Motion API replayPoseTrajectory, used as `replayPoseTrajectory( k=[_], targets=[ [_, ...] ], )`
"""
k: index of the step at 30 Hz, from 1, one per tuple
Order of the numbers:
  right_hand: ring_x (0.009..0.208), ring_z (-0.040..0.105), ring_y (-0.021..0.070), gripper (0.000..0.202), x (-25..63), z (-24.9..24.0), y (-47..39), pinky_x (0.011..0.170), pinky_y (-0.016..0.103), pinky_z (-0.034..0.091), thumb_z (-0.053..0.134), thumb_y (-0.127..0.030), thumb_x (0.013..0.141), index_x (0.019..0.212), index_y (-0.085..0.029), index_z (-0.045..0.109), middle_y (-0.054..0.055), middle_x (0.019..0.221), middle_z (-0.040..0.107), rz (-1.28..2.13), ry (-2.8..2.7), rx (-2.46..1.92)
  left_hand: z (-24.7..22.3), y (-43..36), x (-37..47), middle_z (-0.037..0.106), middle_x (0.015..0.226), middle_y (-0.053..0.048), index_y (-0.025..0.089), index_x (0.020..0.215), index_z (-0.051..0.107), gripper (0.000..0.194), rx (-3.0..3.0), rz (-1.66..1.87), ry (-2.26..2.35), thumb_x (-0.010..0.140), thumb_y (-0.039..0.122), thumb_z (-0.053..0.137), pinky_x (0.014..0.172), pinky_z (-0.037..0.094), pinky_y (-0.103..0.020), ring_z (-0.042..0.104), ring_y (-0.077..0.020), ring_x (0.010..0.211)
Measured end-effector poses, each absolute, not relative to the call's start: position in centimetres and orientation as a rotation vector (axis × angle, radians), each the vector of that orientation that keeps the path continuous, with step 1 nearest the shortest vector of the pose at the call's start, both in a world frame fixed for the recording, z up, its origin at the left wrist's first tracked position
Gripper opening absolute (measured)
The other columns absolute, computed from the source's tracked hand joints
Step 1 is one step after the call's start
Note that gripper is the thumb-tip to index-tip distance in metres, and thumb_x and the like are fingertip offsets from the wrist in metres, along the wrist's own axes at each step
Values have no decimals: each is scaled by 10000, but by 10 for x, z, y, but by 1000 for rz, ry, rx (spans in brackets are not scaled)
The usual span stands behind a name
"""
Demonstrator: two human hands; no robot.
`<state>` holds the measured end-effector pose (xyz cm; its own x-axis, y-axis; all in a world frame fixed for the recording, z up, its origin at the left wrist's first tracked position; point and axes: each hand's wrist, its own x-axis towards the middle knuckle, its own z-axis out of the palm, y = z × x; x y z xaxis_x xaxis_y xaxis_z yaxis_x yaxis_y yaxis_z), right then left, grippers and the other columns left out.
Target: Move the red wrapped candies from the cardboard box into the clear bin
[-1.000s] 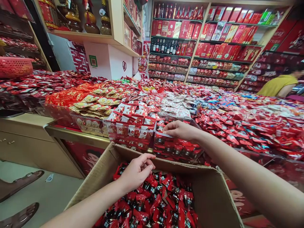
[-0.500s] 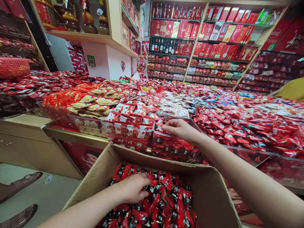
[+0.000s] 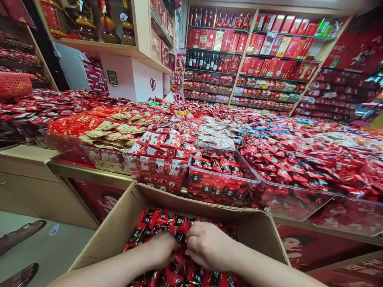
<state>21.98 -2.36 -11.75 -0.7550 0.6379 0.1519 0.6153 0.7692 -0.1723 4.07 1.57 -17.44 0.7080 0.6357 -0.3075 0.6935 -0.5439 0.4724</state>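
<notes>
A cardboard box in front of me holds a heap of wrapped candies in red and black wrappers. My left hand is in the box, fingers curled down among the candies, their tips hidden. Close beside it, my right hand also reaches into the heap with its fingers bent and drawn together. Whatever either hand grips is hidden from view. Just beyond the box's far wall, a clear plastic bin contains similar red and black candies, stacked in rows at its front.
Left of that bin stands another clear bin of red and white packets. Red-wrapped sweets are piled to the right. A pink basket sits at far left, and sandalled feet show on the floor.
My right hand has left the clear bin and come down into the box next to my left hand. My left hand has shifted slightly, its fingers now curled deeper among the candies.
</notes>
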Motion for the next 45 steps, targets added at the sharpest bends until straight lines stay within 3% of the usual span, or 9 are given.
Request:
replayPoseTrajectory(
  k=[3, 7, 11, 16, 24, 32, 38, 42, 45],
  targets=[
    [713, 547, 193, 163, 227, -143, -22, 628, 278, 409, 549, -317, 711, 769, -168, 579, 69, 771, 610, 462, -2706, -1310, -171, 20, 45, 592, 558, -11, 205, 525, 587, 69, 2308, -49, 1031, 577, 178, 550, 581, 391, -285, 545, -206, 616],
    [630, 556, 196, 347, 234, -143, -21, 515, 263, 397, 675, -352, 568, 843, -171, 565, 50, 743, 613, 944, -2416, -1503, -152, 27, 51, 536, 575, 13, 185, 633, 548, 107, 2183, 148, 1014, 687, 251, 483, 504, 343, -245, 491, -161, 560],
    [574, 538, 146, 137, 231, -134, -19, 495, 235, 385, 568, -285, 693, 749, -177, 505, 5, 643, 575, 1227, -2019, -1468, -126, 30, 56, 496, 603, 38, 182, 754, 464, 239, 1915, 342, 955, 802, 402, 384, 469, 367, -219, 487, -126, 525],
    [506, 526, 102, 261, 233, -120, -14, 463, 210, 396, 555, -411, 724, 768, -183, 436, -32, 588, 545, 1434, -1605, -1299, -104, 27, 58, 539, 693, 17, 185, 819, 401, 287, 1558, 491, 839, 804, 471, 379, 543, 459, -248, 554, -116, 566],
    [502, 501, 82, 272, 237, -110, -19, 459, 194, 362, 592, -388, 711, 754, -171, 434, -42, 572, 532, 1486, -1529, -1175, -97, 22, 60, 594, 681, 8, 156, 1037, 411, 429, 1399, 557, 724, 703, 326, 619, 513, 373, -201, 501, -83, 528],
    [616, 490, 94, 185, 231, -107, -22, 584, 235, 411, 515, -339, 786, 871, -183, 463, -19, 704, 521, 1378, -1518, -1022, -95, 22, 60, 638, 840, -34, 140, 954, 482, 329, 1346, 564, 662, 684, 236, 644, 600, 420, -217, 569, -117, 694],
    [624, 491, 114, 183, 234, -103, -24, 572, 238, 398, 528, -362, 768, 808, -185, 508, -10, 679, 531, 1035, -1628, -1223, -95, 17, 60, 624, 713, 4, 144, 819, 526, 151, 1531, 648, 801, 711, 223, 597, 566, 444, -222, 570, -114, 620],
    [520, 518, 112, 329, 233, -98, -26, 458, 237, 414, 413, -490, 793, 724, -173, 471, -2, 623, 536, 1294, -1393, -1200, -94, 15, 56, 627, 963, -57, 173, 892, 560, 171, 2148, 845, 844, 728, 142, 521, 757, 461, -304, 586, -169, 846],
    [498, 531, 102, 294, 230, -95, -25, 442, 224, 431, 543, -447, 728, 736, -168, 452, -16, 608, 545, 1465, -1245, -1111, -94, 15, 55, 560, 1122, -82, 182, 895, 550, 166, 2402, 911, 701, 733, 152, 533, 881, 400, -342, 513, -195, 1014]
  ],
)
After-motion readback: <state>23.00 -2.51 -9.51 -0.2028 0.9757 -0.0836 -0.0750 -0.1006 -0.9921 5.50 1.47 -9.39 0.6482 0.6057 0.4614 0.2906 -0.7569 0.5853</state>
